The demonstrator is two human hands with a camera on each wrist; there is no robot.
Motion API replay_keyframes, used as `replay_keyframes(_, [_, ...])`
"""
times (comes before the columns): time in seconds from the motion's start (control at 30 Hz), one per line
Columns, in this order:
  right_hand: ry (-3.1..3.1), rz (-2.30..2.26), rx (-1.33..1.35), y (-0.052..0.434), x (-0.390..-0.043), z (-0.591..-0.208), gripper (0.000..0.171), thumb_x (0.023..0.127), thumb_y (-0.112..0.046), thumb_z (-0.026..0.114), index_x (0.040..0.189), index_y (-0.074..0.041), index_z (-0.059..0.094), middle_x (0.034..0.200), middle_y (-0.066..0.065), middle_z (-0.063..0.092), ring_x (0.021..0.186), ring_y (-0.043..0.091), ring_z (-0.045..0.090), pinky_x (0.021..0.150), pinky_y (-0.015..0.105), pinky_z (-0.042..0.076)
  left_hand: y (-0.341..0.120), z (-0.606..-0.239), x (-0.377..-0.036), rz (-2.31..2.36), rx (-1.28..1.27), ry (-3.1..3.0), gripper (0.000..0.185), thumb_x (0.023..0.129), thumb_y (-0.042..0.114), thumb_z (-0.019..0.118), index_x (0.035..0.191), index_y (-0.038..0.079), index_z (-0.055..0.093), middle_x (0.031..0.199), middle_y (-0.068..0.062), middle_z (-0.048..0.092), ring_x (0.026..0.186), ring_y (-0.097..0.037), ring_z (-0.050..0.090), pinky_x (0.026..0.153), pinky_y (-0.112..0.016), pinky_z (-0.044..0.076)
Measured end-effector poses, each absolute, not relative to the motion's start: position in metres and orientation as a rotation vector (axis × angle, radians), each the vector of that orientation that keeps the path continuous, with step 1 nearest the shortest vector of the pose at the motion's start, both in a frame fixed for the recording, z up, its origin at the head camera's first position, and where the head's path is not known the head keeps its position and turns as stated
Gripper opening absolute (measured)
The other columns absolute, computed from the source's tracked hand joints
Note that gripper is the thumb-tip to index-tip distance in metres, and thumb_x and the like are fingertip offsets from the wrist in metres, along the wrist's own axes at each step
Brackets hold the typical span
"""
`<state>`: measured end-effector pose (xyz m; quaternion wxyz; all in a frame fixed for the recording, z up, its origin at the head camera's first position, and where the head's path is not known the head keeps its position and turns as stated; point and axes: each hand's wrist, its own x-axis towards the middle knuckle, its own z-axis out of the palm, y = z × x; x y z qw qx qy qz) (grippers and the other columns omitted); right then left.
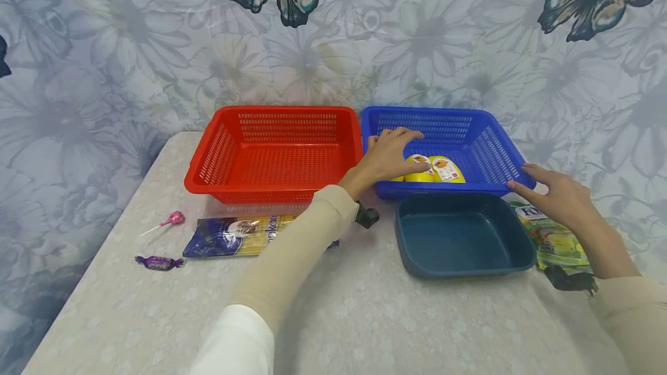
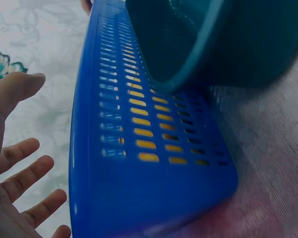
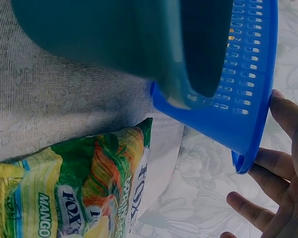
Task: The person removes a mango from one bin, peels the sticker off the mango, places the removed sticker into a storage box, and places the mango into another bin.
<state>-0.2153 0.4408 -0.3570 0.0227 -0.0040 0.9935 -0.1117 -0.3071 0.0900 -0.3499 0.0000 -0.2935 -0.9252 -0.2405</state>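
Note:
In the head view my left hand (image 1: 388, 155) reaches over the left part of a blue plastic basket (image 1: 500, 140), fingers spread and holding nothing. Its thumb overlaps rounded yellow items with printed labels (image 1: 445, 169) inside; I cannot tell whether it touches them. The left wrist view shows those loose fingers (image 2: 32, 176) beside the basket's rim. At the front right corner of the same basket, my right hand (image 1: 565, 195) holds the rim between thumb and forefinger. In the right wrist view the remaining fingers (image 3: 251, 210) stand away from it.
A red basket (image 1: 276, 192) stands to the left. Before the blue one sits a dark teal tub (image 1: 464, 242), with a green Fox's candy bag (image 1: 560, 242) at its right. A spaghetti pack (image 1: 224, 237), a pink lollipop (image 1: 176, 217) and a purple-wrapped candy (image 1: 159, 263) lie left.

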Motion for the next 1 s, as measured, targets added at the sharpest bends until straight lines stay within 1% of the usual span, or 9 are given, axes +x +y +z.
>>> replay_keyframes(0.23, [3.09, -0.339, -0.027, 0.44, -0.216, -0.357, 0.083, 0.099, -0.061, 0.046, 0.153, 0.001, 0.033, 0.148, 0.036, 0.034, 0.128, 0.064, 0.032, 0.088, 0.08, 0.026, 0.116, -0.355, -0.312, -0.716, -0.899, -2.954, 0.073, 0.086, 0.064, 0.062, 0.151, 0.035, 0.044, 0.155, 0.007, 0.037, 0.137, -0.022, 0.032, 0.101, -0.046, 0.029])
replay_keyframes(0.4, [3.089, -0.327, -0.022, 0.44, -0.216, -0.358, 0.083, 0.099, -0.061, 0.046, 0.152, 0.002, 0.033, 0.148, 0.036, 0.034, 0.128, 0.064, 0.031, 0.088, 0.08, 0.026, 0.13, -0.361, -0.315, -0.708, -0.887, -2.988, 0.072, 0.086, 0.064, 0.064, 0.15, 0.037, 0.044, 0.154, 0.008, 0.038, 0.136, -0.021, 0.033, 0.102, -0.046, 0.028])
replay_keyframes(0.5, [3.088, -0.313, -0.021, 0.438, -0.217, -0.359, 0.083, 0.099, -0.062, 0.045, 0.152, 0.001, 0.033, 0.148, 0.036, 0.034, 0.128, 0.064, 0.031, 0.089, 0.081, 0.025, 0.136, -0.365, -0.317, -0.686, -0.869, -2.996, 0.073, 0.085, 0.065, 0.065, 0.149, 0.037, 0.044, 0.153, 0.008, 0.039, 0.134, -0.021, 0.035, 0.1, -0.045, 0.029])
replay_keyframes(0.67, [3.082, -0.321, -0.024, 0.435, -0.219, -0.361, 0.086, 0.099, -0.063, 0.045, 0.152, 0.002, 0.032, 0.149, 0.036, 0.033, 0.129, 0.064, 0.03, 0.09, 0.083, 0.022, 0.146, -0.371, -0.32, -0.597, -0.821, -3.002, 0.076, 0.083, 0.062, 0.072, 0.149, 0.039, 0.044, 0.149, 0.009, 0.04, 0.137, -0.022, 0.03, 0.107, -0.05, 0.023])
replay_keyframes(0.73, [3.092, -0.329, -0.03, 0.435, -0.219, -0.36, 0.085, 0.099, -0.062, 0.046, 0.153, 0.002, 0.032, 0.149, 0.035, 0.033, 0.129, 0.064, 0.03, 0.09, 0.082, 0.023, 0.15, -0.373, -0.321, -0.558, -0.802, -3.016, 0.079, 0.081, 0.062, 0.074, 0.15, 0.039, 0.043, 0.148, 0.008, 0.04, 0.138, -0.023, 0.028, 0.11, -0.054, 0.019])
replay_keyframes(0.83, [3.108, -0.334, -0.033, 0.436, -0.217, -0.36, 0.083, 0.099, -0.061, 0.047, 0.153, 0.001, 0.033, 0.15, 0.034, 0.033, 0.129, 0.063, 0.031, 0.089, 0.081, 0.025, 0.157, -0.375, -0.324, -0.515, -0.78, -3.056, 0.085, 0.079, 0.066, 0.073, 0.152, 0.039, 0.039, 0.15, 0.007, 0.039, 0.139, -0.024, 0.027, 0.111, -0.056, 0.017])
replay_keyframes(1.0, [3.106, -0.324, -0.019, 0.437, -0.216, -0.359, 0.083, 0.099, -0.061, 0.046, 0.153, 0.001, 0.033, 0.15, 0.034, 0.033, 0.129, 0.064, 0.031, 0.09, 0.081, 0.024, 0.164, -0.378, -0.326, -0.432, -0.738, -3.155, 0.09, 0.079, 0.071, 0.068, 0.155, 0.037, 0.034, 0.154, 0.006, 0.037, 0.141, -0.025, 0.028, 0.111, -0.055, 0.018])
